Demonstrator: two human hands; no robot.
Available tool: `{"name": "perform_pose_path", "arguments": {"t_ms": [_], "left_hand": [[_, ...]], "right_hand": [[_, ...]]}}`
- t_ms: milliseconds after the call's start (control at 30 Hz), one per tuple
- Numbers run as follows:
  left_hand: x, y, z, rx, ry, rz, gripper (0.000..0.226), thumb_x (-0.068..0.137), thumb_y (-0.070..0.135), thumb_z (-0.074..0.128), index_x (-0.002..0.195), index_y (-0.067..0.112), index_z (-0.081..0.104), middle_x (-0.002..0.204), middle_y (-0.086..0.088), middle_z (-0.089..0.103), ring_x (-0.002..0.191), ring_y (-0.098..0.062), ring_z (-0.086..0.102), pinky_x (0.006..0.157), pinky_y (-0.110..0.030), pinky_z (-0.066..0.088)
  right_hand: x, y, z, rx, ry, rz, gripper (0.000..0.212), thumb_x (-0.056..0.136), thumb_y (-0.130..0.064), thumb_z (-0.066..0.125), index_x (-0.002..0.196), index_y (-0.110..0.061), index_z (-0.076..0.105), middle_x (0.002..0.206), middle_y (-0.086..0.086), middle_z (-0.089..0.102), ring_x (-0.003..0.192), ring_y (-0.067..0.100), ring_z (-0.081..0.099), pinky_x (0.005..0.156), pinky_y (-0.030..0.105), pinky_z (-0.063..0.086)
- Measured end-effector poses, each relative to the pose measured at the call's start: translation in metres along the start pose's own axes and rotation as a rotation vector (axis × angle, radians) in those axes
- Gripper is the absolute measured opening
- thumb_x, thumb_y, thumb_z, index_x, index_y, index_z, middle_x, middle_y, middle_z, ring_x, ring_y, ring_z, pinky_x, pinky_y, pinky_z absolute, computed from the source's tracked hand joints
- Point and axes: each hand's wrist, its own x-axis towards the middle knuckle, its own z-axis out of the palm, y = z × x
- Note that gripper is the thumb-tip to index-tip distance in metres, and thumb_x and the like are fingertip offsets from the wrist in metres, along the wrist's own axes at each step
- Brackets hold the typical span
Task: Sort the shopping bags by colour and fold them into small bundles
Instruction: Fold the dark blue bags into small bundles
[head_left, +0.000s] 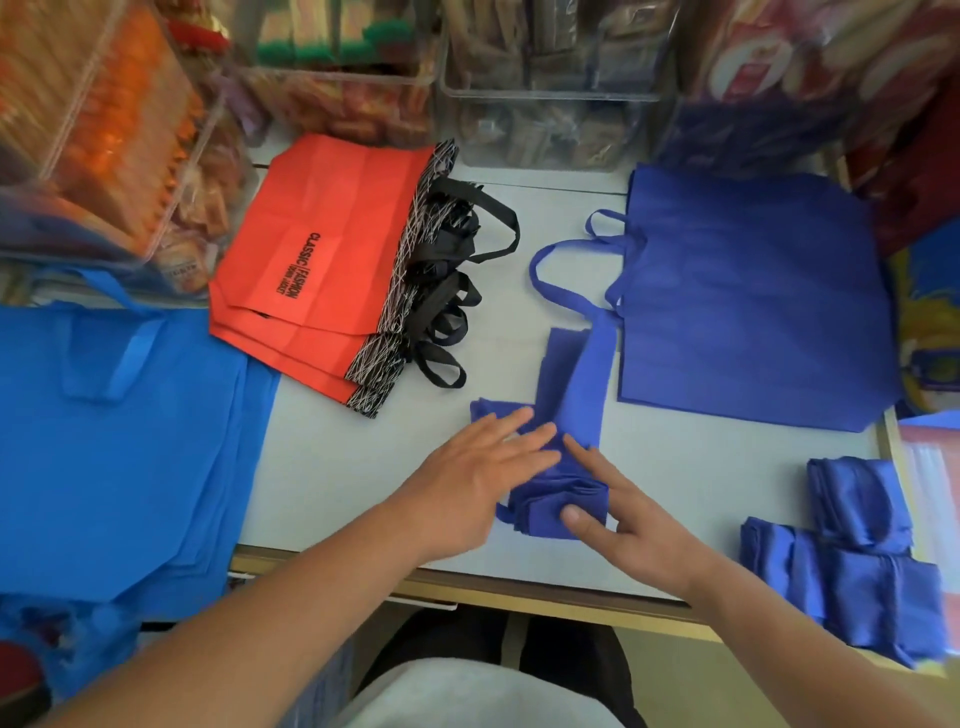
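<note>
Carefully, we judged even pressure best: the half-rolled dark blue bag (543, 496) lay near the desk's (701, 467) front edge, left grip (467, 467) flat on it with fingers straight, right grip (634, 519) spanning the roll, thumb and forefinger almost straight, clasping nothing.

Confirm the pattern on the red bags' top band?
The band is black with thin white crisscross lines; head view.
</note>
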Motion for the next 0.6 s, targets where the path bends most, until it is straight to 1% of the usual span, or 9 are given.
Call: {"name": "perform_pose_path", "arguments": {"t_ms": [67,133,200,267,367,400,467,533,600], "left_hand": [[0.01,-0.005,0.0,0.108,-0.223,-0.016,0.088,0.086,0.004,0.058,0.161,0.033,0.022,0.169,0.014,0.018,0.158,-0.014,-0.004,0.128,-0.039,0.0],[0.016,-0.013,0.001,0.181,-0.328,-0.056,0.08,0.089,0.019,0.057,0.159,0.036,0.023,0.159,0.016,0.037,0.154,-0.018,0.013,0.124,-0.04,0.01],[0.019,-0.017,0.004,0.238,-0.289,-0.08,0.063,0.092,0.032,0.054,0.152,0.039,0.037,0.134,0.012,0.054,0.137,-0.022,0.034,0.108,-0.04,0.025],[0.014,-0.018,0.009,0.2,-0.266,-0.111,0.052,0.092,0.041,0.05,0.143,0.038,0.051,0.124,0.007,0.053,0.132,-0.024,0.039,0.107,-0.039,0.024],[-0.001,-0.009,0.015,0.189,-0.395,-0.119,0.061,0.089,0.05,0.04,0.147,0.034,0.049,0.157,0.003,0.038,0.155,-0.025,0.011,0.125,-0.049,-0.001],[-0.005,-0.004,0.016,0.191,-0.389,-0.122,0.061,0.093,0.055,0.036,0.148,0.031,0.048,0.165,0.002,0.029,0.157,-0.022,0.004,0.125,-0.049,-0.008],[-0.006,0.005,0.016,0.136,-0.243,-0.155,0.067,0.1,0.063,0.029,0.15,0.022,0.047,0.166,0.001,0.028,0.156,-0.016,0.011,0.127,-0.039,-0.011],[0.002,0.014,0.018,0.065,-0.064,-0.224,0.074,0.1,0.065,0.036,0.158,0.019,0.033,0.167,0.0,0.027,0.154,-0.016,0.019,0.127,-0.032,-0.004],[0.016,0.018,0.024,0.029,0.05,-0.26,0.079,0.1,0.058,0.047,0.162,0.019,0.021,0.17,-0.001,0.016,0.156,-0.018,0.014,0.128,-0.036,0.004]], "right_hand": [[-0.003,0.002,-0.004,0.08,-0.038,0.079,0.05,0.092,-0.059,0.054,0.14,-0.043,0.052,0.159,-0.04,0.019,0.148,-0.016,0.003,0.109,0.009,0.023],[-0.005,0.006,-0.007,0.164,0.008,0.173,0.06,0.092,-0.062,0.053,0.147,-0.04,0.048,0.152,-0.036,0.039,0.147,-0.009,0.025,0.106,0.011,0.032],[-0.006,0.004,-0.009,0.206,0.068,0.3,0.048,0.092,-0.064,0.049,0.123,-0.032,0.067,0.121,-0.022,0.068,0.118,0.002,0.06,0.092,0.014,0.046],[-0.002,0.001,-0.011,0.168,0.12,0.376,0.042,0.096,-0.062,0.045,0.1,-0.027,0.069,0.099,-0.015,0.072,0.094,0.004,0.066,0.076,0.013,0.048],[0.01,-0.002,-0.015,0.158,0.231,0.392,0.039,0.103,-0.059,0.037,0.1,-0.03,0.064,0.1,-0.014,0.07,0.095,0.006,0.064,0.075,0.021,0.047],[0.015,-0.003,-0.017,0.154,0.269,0.392,0.039,0.103,-0.059,0.036,0.102,-0.031,0.062,0.099,-0.015,0.068,0.096,0.007,0.063,0.075,0.023,0.047],[0.026,-0.003,-0.019,0.118,0.326,0.388,0.037,0.103,-0.06,0.035,0.108,-0.032,0.058,0.101,-0.014,0.065,0.096,0.01,0.061,0.072,0.024,0.045],[0.035,-0.004,-0.019,0.063,0.366,0.371,0.038,0.102,-0.06,0.036,0.114,-0.029,0.054,0.105,-0.008,0.064,0.094,0.015,0.06,0.071,0.029,0.044],[0.046,-0.006,-0.02,-0.003,0.397,0.344,0.042,0.102,-0.061,0.035,0.118,-0.029,0.056,0.107,-0.005,0.065,0.092,0.018,0.06,0.074,0.035,0.044]]}}
